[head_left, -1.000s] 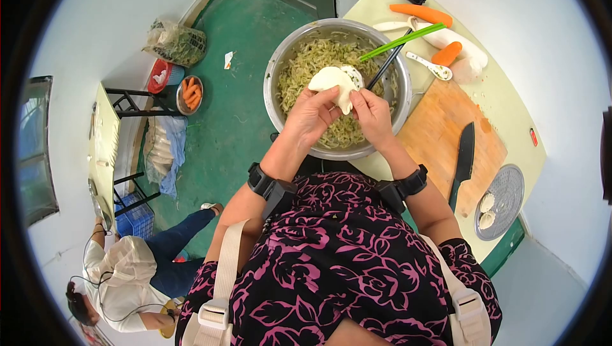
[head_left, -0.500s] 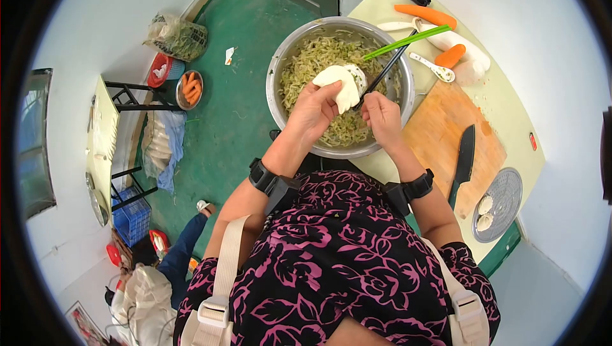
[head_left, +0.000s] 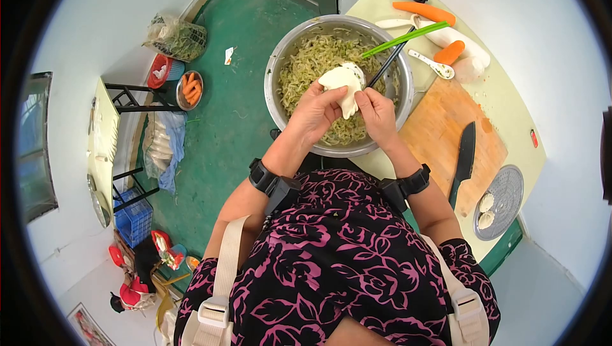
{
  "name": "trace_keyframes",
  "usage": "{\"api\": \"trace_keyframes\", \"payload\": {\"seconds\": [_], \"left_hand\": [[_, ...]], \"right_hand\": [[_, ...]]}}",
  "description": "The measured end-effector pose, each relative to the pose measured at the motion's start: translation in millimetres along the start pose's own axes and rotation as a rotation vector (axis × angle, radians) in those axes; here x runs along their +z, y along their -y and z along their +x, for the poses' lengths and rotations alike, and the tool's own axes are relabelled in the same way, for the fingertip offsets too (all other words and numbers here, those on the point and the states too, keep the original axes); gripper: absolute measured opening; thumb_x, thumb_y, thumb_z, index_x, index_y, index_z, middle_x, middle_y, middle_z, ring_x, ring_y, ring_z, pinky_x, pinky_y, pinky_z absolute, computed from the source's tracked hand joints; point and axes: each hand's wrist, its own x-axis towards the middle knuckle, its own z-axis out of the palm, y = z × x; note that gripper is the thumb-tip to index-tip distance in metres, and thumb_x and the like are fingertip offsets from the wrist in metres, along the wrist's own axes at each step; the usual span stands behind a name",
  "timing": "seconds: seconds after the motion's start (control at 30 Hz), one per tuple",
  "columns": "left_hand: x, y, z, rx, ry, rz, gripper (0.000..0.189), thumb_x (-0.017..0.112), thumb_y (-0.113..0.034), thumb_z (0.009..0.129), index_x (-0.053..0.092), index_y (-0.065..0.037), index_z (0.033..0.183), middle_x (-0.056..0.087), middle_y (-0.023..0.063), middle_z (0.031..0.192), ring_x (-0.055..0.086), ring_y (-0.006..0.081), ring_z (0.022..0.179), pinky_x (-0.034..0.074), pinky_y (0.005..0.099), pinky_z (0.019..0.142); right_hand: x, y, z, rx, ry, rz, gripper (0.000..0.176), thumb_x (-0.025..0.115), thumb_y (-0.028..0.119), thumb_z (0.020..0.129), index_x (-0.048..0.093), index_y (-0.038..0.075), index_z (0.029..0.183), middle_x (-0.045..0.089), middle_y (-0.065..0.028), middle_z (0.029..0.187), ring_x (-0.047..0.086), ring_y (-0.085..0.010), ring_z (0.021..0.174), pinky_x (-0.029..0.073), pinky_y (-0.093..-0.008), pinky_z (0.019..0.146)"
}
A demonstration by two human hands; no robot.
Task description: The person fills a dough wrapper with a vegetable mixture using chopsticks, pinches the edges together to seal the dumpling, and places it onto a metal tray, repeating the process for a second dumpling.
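A pale dough wrapper (head_left: 344, 84), folded over with a few pleats along its near edge, is held above the wide metal bowl (head_left: 274, 100). My left hand (head_left: 313, 113) grips it from the left, thumb on top. My right hand (head_left: 377, 115) pinches its right edge between thumb and fingers. At the wrapper's far side a whitish curved part with green flecks shows; my hands hide the rest. Shredded green filling (head_left: 306, 59) fills the bowl. Green chopsticks (head_left: 408, 38) and a dark, thin-handled utensil (head_left: 389, 62) lean on the bowl's right rim.
Right of the bowl are a wooden cutting board (head_left: 433, 129), black knife (head_left: 463, 161), white spoon (head_left: 433, 65), carrots (head_left: 424, 12) and white radish (head_left: 456, 43). A perforated metal plate (head_left: 507, 196) carries two small dumplings (head_left: 486, 211). Someone in red (head_left: 135, 295) is at lower left.
My right hand has moved slightly up and left onto the wrapper's edge, and the wrapper has turned a little. At lower left, the jeans leg and pale cloth have largely gone; someone in red shows.
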Motion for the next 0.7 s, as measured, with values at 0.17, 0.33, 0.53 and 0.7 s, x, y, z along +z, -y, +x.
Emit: {"api": "trace_keyframes", "payload": {"seconds": [0.17, 0.33, 0.53, 0.7], "left_hand": [[-1.1, 3.3, 2.9, 0.052, -0.071, -0.028, 0.028, 0.055, -0.004, 0.078, 0.047, -0.004, 0.104, 0.055, 0.0067, 0.099, 0.055, 0.0154, 0.089, 0.047, 0.0268, 0.074], [2.0, 0.4, 2.8, 0.086, -0.085, 0.054, 0.027, 0.054, -0.002, 0.077, 0.047, -0.004, 0.103, 0.055, 0.0068, 0.099, 0.055, 0.0155, 0.090, 0.047, 0.0269, 0.076], [-1.6, -0.3, 2.4, 0.023, -0.089, -0.034, 0.028, 0.053, -0.003, 0.077, 0.046, -0.002, 0.104, 0.057, 0.0075, 0.097, 0.058, 0.0156, 0.084, 0.049, 0.0276, 0.071], [-5.4, 1.3, 2.4, -0.032, -0.082, 0.003, 0.027, 0.053, -0.004, 0.078, 0.045, -0.003, 0.104, 0.057, 0.0076, 0.096, 0.058, 0.0148, 0.082, 0.049, 0.0262, 0.068]], "right_hand": [[2.2, -2.2, -1.5, -0.079, -0.049, -0.137, 0.028, 0.052, 0.019, 0.082, 0.046, -0.001, 0.063, 0.039, -0.0112, 0.049, 0.035, -0.0138, 0.043, 0.031, -0.0278, 0.041], [-1.5, -0.4, -8.4, 0.059, 0.010, -0.076, 0.030, 0.050, 0.022, 0.083, 0.045, -0.001, 0.063, 0.041, -0.0119, 0.049, 0.037, -0.0147, 0.043, 0.032, -0.0287, 0.042], [-15.5, -0.6, -2.9, 0.068, -0.020, -0.147, 0.031, 0.049, 0.025, 0.084, 0.047, 0.000, 0.066, 0.041, -0.0096, 0.050, 0.036, -0.0132, 0.044, 0.033, -0.0270, 0.043], [-9.5, 3.0, -5.0, -0.058, 0.022, -0.172, 0.030, 0.051, 0.025, 0.083, 0.047, 0.000, 0.066, 0.040, -0.0102, 0.051, 0.036, -0.0156, 0.045, 0.034, -0.0281, 0.044]]}}
